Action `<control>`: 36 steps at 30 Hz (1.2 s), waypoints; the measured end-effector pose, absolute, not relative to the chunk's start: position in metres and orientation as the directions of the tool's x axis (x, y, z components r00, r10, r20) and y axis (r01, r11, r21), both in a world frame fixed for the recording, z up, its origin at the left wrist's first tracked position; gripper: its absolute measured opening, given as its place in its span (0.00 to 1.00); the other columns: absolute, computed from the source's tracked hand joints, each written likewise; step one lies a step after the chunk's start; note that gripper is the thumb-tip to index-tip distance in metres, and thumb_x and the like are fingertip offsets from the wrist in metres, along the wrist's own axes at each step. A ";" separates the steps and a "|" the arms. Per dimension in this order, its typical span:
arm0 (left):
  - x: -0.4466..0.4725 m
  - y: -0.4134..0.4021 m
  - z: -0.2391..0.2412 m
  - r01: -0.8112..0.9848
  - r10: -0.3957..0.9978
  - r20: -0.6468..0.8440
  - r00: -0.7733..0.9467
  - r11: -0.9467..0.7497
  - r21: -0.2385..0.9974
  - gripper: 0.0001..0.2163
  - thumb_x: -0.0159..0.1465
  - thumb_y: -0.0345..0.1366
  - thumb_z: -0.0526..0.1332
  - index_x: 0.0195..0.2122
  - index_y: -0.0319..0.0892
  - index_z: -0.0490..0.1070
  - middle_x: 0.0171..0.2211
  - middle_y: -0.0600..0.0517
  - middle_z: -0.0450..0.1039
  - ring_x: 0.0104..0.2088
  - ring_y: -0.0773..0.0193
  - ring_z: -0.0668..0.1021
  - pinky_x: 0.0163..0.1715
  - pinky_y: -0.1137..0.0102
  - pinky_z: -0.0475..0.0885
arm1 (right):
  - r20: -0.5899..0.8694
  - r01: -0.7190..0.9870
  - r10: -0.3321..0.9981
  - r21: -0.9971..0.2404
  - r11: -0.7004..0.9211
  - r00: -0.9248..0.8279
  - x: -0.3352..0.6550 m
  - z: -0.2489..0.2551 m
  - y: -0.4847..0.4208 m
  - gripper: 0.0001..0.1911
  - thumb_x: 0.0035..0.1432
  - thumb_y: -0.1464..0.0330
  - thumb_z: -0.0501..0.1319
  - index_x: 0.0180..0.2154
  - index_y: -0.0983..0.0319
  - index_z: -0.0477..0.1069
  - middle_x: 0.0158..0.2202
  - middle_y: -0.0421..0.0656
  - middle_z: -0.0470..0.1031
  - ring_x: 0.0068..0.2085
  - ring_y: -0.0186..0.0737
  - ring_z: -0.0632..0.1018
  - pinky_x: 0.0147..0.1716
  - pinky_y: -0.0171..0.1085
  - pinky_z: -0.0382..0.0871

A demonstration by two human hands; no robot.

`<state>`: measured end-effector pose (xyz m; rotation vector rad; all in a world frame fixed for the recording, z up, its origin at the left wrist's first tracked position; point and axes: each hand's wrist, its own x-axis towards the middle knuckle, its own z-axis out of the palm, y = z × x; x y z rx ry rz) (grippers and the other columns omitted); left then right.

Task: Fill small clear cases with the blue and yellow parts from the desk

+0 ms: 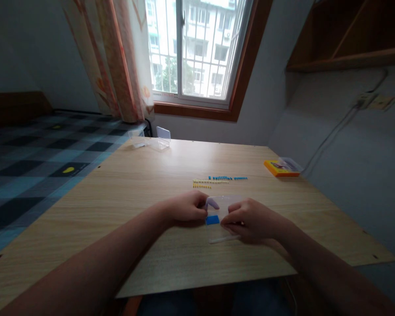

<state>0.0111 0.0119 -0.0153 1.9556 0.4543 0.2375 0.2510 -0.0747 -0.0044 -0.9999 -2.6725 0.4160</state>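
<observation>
A clear plastic box (224, 240) lies on the wooden table in front of me. My left hand (190, 208) grips its left side, with the fingers curled round the edge and partly seen through the plastic. Inside it, near that hand, sits a flat blue piece (212, 220). My right hand (248, 218) is over the box's right part, its fingertips pinched together beside the blue piece; what they hold, if anything, is hidden. Just beyond the box, small blue pieces (222, 178), pale pieces (213, 181) and yellow pieces (202, 186) lie in rows.
At the table's far left corner stand clear open plastic cases (160, 141). A yellow-orange box (281, 169) with a clear lid is near the right edge. A checked bed (49, 145) borders the table on the left; a wall with a cable (329, 138) is on the right.
</observation>
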 end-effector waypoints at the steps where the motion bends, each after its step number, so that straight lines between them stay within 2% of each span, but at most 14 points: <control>1: 0.011 0.012 -0.015 0.204 0.418 -0.039 0.907 -0.359 0.911 0.09 0.57 0.33 0.61 0.37 0.37 0.77 0.29 0.54 0.73 0.30 0.66 0.71 0.32 0.70 0.66 | 0.160 0.572 0.657 -0.371 0.731 -0.736 0.252 -0.003 -0.075 0.09 0.64 0.72 0.61 0.38 0.61 0.82 0.28 0.39 0.74 0.26 0.28 0.70 0.28 0.30 0.58; 5: 0.011 0.011 -0.013 0.198 0.413 -0.045 0.910 -0.334 0.922 0.11 0.58 0.33 0.62 0.40 0.37 0.78 0.32 0.52 0.75 0.32 0.64 0.73 0.35 0.69 0.68 | 0.348 0.405 0.595 -0.484 0.776 -0.724 0.260 0.004 -0.076 0.09 0.62 0.72 0.62 0.39 0.62 0.82 0.26 0.38 0.71 0.23 0.26 0.68 0.24 0.28 0.57; 8: 0.010 0.010 -0.010 0.221 0.425 -0.066 0.903 -0.328 0.918 0.10 0.59 0.34 0.63 0.40 0.37 0.78 0.33 0.51 0.76 0.34 0.63 0.74 0.36 0.68 0.69 | 0.570 0.358 0.584 -0.466 0.809 -0.578 0.268 0.007 -0.071 0.06 0.62 0.72 0.64 0.36 0.63 0.81 0.21 0.36 0.65 0.21 0.26 0.65 0.21 0.29 0.54; 11: 0.010 0.009 -0.008 0.219 0.423 -0.067 0.904 -0.324 0.920 0.10 0.60 0.35 0.63 0.41 0.37 0.78 0.36 0.49 0.78 0.35 0.61 0.75 0.38 0.67 0.69 | 0.737 0.438 0.571 -0.406 0.802 -0.361 0.273 0.005 -0.064 0.05 0.61 0.73 0.65 0.34 0.62 0.80 0.20 0.36 0.66 0.20 0.26 0.64 0.22 0.29 0.55; 15: 0.009 0.009 -0.011 0.207 0.434 -0.042 0.900 -0.339 0.918 0.10 0.61 0.36 0.64 0.41 0.38 0.78 0.36 0.50 0.78 0.36 0.61 0.76 0.39 0.67 0.69 | 0.833 0.600 0.541 -0.378 0.706 -0.112 0.276 -0.002 -0.054 0.05 0.60 0.72 0.66 0.34 0.62 0.81 0.20 0.36 0.69 0.20 0.27 0.64 0.22 0.29 0.57; 23: 0.009 0.009 -0.011 0.222 0.450 -0.058 0.891 -0.321 0.920 0.11 0.61 0.38 0.64 0.41 0.37 0.79 0.34 0.50 0.77 0.34 0.62 0.75 0.37 0.68 0.69 | 0.777 0.631 0.601 -0.565 0.532 0.187 0.288 -0.018 -0.035 0.09 0.58 0.65 0.66 0.33 0.62 0.83 0.19 0.37 0.69 0.21 0.29 0.64 0.22 0.31 0.57; 28: 0.008 0.010 -0.014 0.227 0.452 -0.064 0.890 -0.316 0.921 0.13 0.60 0.37 0.63 0.43 0.37 0.79 0.37 0.48 0.78 0.36 0.61 0.76 0.38 0.67 0.70 | 0.721 0.592 0.641 -0.645 0.482 0.264 0.293 -0.028 -0.023 0.13 0.59 0.62 0.65 0.35 0.64 0.83 0.18 0.36 0.64 0.20 0.29 0.61 0.21 0.31 0.54; 36: 0.007 0.012 -0.014 0.237 0.475 -0.030 0.880 -0.383 0.893 0.13 0.61 0.34 0.62 0.44 0.37 0.79 0.40 0.47 0.79 0.39 0.59 0.77 0.43 0.64 0.71 | 0.638 0.532 0.708 -0.729 0.430 0.302 0.291 -0.033 -0.015 0.17 0.58 0.58 0.64 0.35 0.66 0.83 0.18 0.36 0.63 0.21 0.30 0.60 0.21 0.32 0.53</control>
